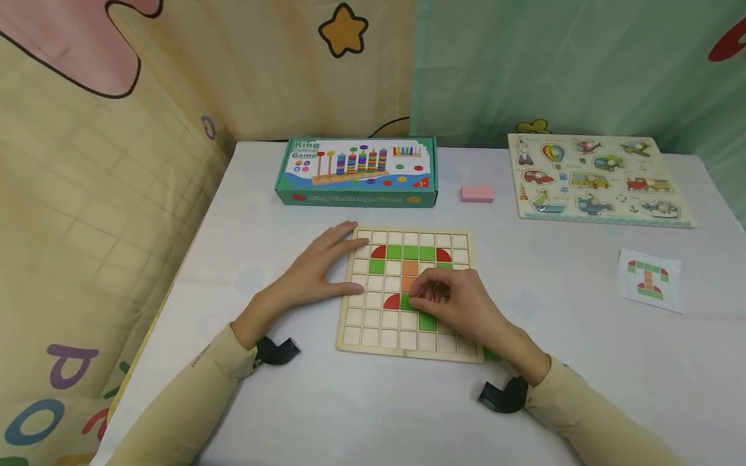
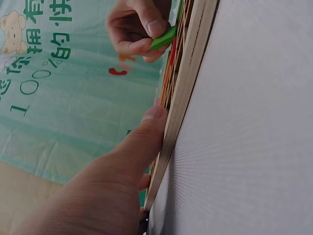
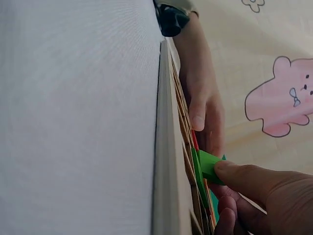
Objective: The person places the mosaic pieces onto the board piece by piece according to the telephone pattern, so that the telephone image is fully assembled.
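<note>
A wooden grid board (image 1: 352, 336) lies on the table with coloured tiles in some of its cells. Along its left edge rests my left hand (image 1: 315, 268), fingers and thumb extended and spread. Over the lower middle of the board, my right hand (image 1: 457, 298) pinches a green tile (image 3: 209, 165) between thumb and fingers, tilted against the board's surface. Red quarter-round tiles (image 1: 392, 301), orange squares (image 1: 410, 267) and green squares (image 1: 394, 252) sit in the grid. One green square (image 1: 427, 321) lies lower down. My right hand hides some right-hand cells.
Behind the board stands a green ring game box (image 1: 357, 199), with a pink block (image 1: 476, 193) to its right. A vehicle puzzle board (image 1: 606, 175) lies at the back right. Nearer is a printed pattern card (image 1: 649, 280). Something green (image 1: 491, 354) shows beneath my right wrist.
</note>
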Motion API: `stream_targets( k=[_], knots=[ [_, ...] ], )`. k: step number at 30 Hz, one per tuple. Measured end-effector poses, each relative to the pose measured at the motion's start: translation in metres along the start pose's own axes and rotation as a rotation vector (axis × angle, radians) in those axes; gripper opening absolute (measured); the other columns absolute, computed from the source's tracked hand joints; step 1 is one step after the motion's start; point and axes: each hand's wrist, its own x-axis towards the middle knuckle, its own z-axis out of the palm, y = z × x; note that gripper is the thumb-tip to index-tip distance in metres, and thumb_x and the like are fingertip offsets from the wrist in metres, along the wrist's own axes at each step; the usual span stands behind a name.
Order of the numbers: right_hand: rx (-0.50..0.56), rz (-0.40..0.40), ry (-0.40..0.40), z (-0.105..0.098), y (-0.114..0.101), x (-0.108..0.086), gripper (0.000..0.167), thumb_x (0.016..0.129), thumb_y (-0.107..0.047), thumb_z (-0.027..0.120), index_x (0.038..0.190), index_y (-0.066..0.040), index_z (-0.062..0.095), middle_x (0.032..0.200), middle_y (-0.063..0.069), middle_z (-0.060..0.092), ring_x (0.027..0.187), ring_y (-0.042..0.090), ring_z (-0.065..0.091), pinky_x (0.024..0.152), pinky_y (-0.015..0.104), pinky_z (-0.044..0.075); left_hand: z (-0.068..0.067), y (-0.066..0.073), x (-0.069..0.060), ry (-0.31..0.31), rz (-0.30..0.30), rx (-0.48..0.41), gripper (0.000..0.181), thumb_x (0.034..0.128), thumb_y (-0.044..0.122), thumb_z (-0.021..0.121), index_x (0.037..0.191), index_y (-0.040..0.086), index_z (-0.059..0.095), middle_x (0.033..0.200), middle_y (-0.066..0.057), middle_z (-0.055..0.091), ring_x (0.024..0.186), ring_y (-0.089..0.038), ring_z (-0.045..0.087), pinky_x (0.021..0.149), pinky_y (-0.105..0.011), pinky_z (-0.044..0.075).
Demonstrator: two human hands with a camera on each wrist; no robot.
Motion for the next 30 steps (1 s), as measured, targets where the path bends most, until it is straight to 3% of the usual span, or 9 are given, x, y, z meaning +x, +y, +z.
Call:
stream_targets(
  k=[11,18,30],
  knots=[
    [0.067,-0.041,-0.009,0.0037,0.0030,-0.0051,0.015,0.088,-0.020,0.088,0.090,-0.028,0.076,0.080,-0.014,0.068,0.070,0.007,0.061,0.062,0.022,0.052,0.0032,-0.0020,-0.0007,-0.002,-0.001,0.010,0.087,0.0848,0.057,0.084,0.159,0.030,0.047,0.176,-0.001,0.022,0.164,-0.025,0.014,0.130,-0.059,0.021],
    [0.002,-0.100,-0.037,0.0033,0.0011,-0.0044,0.017,0.087,-0.018,0.089,0.090,-0.027,0.074,0.078,-0.016,0.064,0.069,0.005,0.057,0.059,0.022,0.049,0.0015,-0.0010,0.0004,0.008,0.013,0.007,0.087,0.0849,0.056,0.084,0.159,0.028,0.047,0.176,-0.002,0.023,0.164,-0.026,0.015,0.130,-0.060,0.022],
    [-0.076,-0.181,-0.142,-0.0007,-0.0017,-0.0042,0.014,0.089,-0.018,0.087,0.092,-0.025,0.075,0.087,-0.016,0.066,0.082,0.005,0.058,0.070,0.023,0.054,0.0043,-0.0046,-0.0004,0.017,0.031,0.012,0.089,0.0847,0.057,0.084,0.160,0.028,0.046,0.176,-0.002,0.022,0.164,-0.025,0.014,0.131,-0.057,0.019]
  ],
)
